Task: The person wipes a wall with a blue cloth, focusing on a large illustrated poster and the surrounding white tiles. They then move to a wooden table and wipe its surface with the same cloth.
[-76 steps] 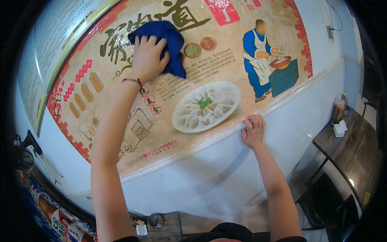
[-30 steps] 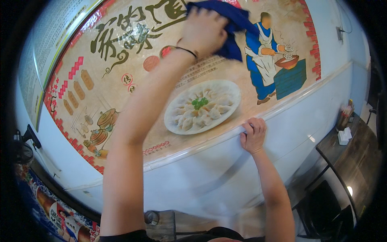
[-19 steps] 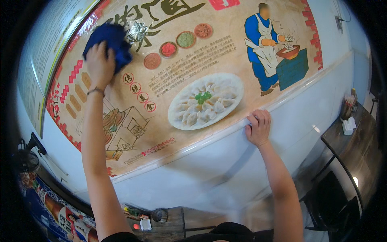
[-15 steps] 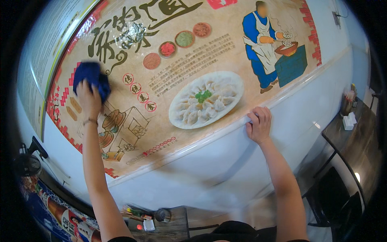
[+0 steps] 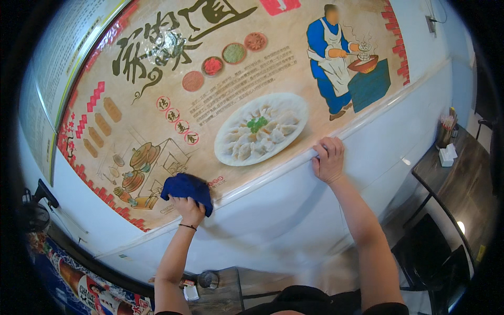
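Observation:
A dark blue cloth [image 5: 186, 190] lies bunched under my left hand [image 5: 188, 209], pressed against the lower edge of a large wall poster [image 5: 173, 94]. The fingers of that hand are bent over the cloth and grip it. My right hand [image 5: 331, 157] rests on the white ledge [image 5: 273, 179] below the poster, its fingers curled over the top edge and no object visible in it. Printed on the poster are a plate of dumplings, a cook at a wok, small round bowls and large brush-style lettering.
On the right stands a dark wooden table [image 5: 467, 173] with a holder of sticks [image 5: 446, 128] and white tissues [image 5: 448, 155]. A black chair [image 5: 425, 247] is beside it. Below left, another table [image 5: 226, 294] bears a dark round container [image 5: 208, 279]. A framed glossy board [image 5: 50, 68] hangs left.
My left hand has swept the cloth down and to the right, from the poster's left side to its bottom edge. My right hand stays on the ledge. The view has shifted slightly.

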A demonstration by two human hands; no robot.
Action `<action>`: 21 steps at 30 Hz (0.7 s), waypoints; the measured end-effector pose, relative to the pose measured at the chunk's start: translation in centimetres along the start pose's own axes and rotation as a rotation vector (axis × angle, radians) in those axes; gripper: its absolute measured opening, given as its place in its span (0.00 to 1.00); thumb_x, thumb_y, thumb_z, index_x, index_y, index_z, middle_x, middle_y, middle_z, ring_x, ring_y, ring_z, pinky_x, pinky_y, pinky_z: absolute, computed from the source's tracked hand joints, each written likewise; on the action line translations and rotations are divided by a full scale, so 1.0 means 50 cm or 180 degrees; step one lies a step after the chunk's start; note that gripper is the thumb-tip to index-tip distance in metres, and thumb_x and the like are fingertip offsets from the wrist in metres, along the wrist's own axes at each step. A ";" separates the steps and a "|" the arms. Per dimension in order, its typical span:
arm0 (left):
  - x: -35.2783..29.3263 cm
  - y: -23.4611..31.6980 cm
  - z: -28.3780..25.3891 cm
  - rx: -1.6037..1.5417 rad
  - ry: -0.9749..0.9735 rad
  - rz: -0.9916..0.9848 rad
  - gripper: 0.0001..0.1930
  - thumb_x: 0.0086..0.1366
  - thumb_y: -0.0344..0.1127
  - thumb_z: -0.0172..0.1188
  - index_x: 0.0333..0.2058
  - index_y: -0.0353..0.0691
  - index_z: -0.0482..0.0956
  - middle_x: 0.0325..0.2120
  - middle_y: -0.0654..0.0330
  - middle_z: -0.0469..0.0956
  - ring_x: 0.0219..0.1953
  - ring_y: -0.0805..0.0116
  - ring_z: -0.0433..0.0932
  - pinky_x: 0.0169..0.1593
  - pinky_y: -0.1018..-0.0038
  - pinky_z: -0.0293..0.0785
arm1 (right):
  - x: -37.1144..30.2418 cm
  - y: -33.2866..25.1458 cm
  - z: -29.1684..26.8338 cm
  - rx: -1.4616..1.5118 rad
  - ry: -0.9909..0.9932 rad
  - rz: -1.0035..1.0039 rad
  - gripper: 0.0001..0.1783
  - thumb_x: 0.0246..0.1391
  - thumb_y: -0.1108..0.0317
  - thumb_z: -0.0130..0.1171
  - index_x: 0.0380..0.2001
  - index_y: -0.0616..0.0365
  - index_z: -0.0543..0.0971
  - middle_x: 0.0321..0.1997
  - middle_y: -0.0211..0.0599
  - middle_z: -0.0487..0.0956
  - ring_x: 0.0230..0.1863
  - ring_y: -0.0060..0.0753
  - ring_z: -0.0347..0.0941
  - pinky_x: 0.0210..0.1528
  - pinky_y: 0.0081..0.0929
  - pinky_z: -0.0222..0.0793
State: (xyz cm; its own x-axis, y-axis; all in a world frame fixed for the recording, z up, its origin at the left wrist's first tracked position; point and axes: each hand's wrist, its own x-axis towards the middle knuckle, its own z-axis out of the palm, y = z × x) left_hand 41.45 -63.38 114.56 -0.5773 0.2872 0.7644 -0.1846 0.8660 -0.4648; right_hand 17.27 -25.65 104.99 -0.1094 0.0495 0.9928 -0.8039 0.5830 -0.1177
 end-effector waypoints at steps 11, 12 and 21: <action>0.354 0.305 -0.024 -0.0297 0.0033 0.1628 0.05 0.46 0.38 0.59 0.21 0.47 0.75 0.20 0.61 0.68 0.32 0.59 0.68 0.51 0.50 0.61 | -0.003 0.006 -0.001 0.0004 0.0034 0.0025 0.20 0.42 0.62 0.55 0.42 0.47 0.68 0.47 0.36 0.65 0.53 0.41 0.59 0.59 0.47 0.52; 0.390 0.343 -0.014 -0.0399 0.0198 0.1785 0.05 0.47 0.39 0.59 0.22 0.47 0.76 0.20 0.62 0.68 0.32 0.60 0.68 0.51 0.52 0.61 | 0.000 0.006 -0.003 0.0032 0.0038 0.0011 0.20 0.43 0.62 0.55 0.42 0.48 0.68 0.47 0.36 0.66 0.53 0.41 0.60 0.59 0.47 0.52; 0.636 0.661 0.066 -0.0886 0.0566 0.2564 0.08 0.50 0.37 0.53 0.28 0.46 0.79 0.29 0.64 0.73 0.42 0.62 0.68 0.56 0.58 0.58 | -0.017 0.012 0.001 -0.0032 0.0057 0.0081 0.18 0.43 0.60 0.56 0.39 0.48 0.69 0.46 0.37 0.68 0.51 0.42 0.61 0.58 0.46 0.54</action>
State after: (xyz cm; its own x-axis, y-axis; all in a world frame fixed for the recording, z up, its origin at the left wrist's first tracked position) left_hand 14.36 -26.98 122.02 -0.3115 0.8951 0.3191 0.4413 0.4337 -0.7856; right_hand 16.85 -25.41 104.05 -0.1191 0.0790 0.9897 -0.7952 0.5893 -0.1428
